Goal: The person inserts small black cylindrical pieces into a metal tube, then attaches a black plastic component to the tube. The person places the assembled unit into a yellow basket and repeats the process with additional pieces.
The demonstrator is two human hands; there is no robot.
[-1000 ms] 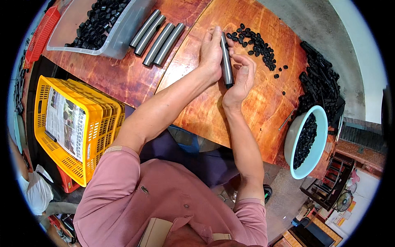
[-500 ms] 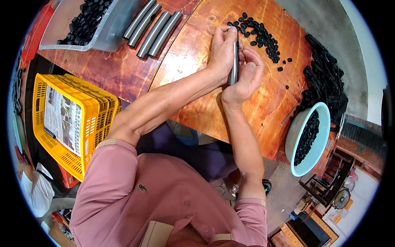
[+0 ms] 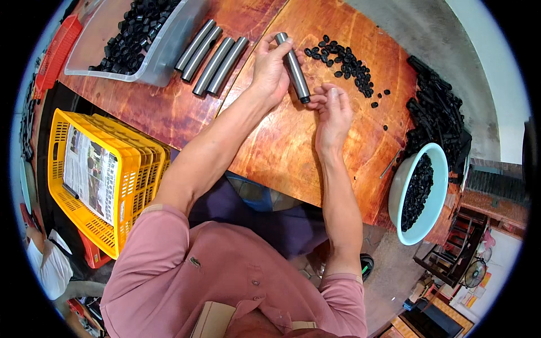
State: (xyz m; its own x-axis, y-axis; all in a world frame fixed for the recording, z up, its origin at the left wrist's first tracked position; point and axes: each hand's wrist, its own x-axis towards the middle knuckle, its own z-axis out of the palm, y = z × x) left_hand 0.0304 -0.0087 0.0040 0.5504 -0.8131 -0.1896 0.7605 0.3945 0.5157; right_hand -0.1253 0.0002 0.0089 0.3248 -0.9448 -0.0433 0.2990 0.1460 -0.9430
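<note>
A grey metal tube (image 3: 294, 70) slants over the wooden table, held near its upper end by my left hand (image 3: 270, 72), with the thumb across it. A small black piece (image 3: 305, 100) shows at the tube's lower end. Beside that end is my right hand (image 3: 333, 115), its fingers loosely bent and apart, the fingertips close to the black piece; whether they touch it is hard to tell. Just beyond both hands lies a scatter of small black plastic caps (image 3: 352, 67). Several similar metal tubes (image 3: 213, 65) rest in a row to the left.
A clear plastic bin (image 3: 166, 65) of black parts stands at far left. Below it is a yellow crate (image 3: 127, 186) with newspaper inside. A pale blue bowl (image 3: 431, 211) of black parts sits at the right table edge, near a heap of black pieces (image 3: 434, 107).
The tube has swung from near upright to a slant and moved left with my left hand. My right hand has come off the tube's lower end, where the black piece now shows.
</note>
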